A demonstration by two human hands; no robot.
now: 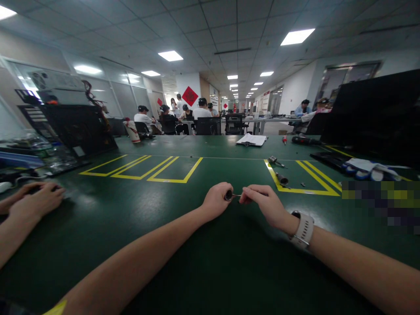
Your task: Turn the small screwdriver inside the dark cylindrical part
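left hand (216, 201) closed around dark screwdriver handle (229, 195) | right hand (262, 202) pinching thin bit (236, 195) at its mouth | judgement: keep both resting on green table (203, 245), bit axis straight, handle steady

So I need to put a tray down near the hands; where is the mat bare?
Bare green mat lies between the forearms, and behind the left hand inside the yellow boxes. The right yellow box is crowded with small tools; gloves sit beyond it. A co-worker's hands and laptop fill the far left.
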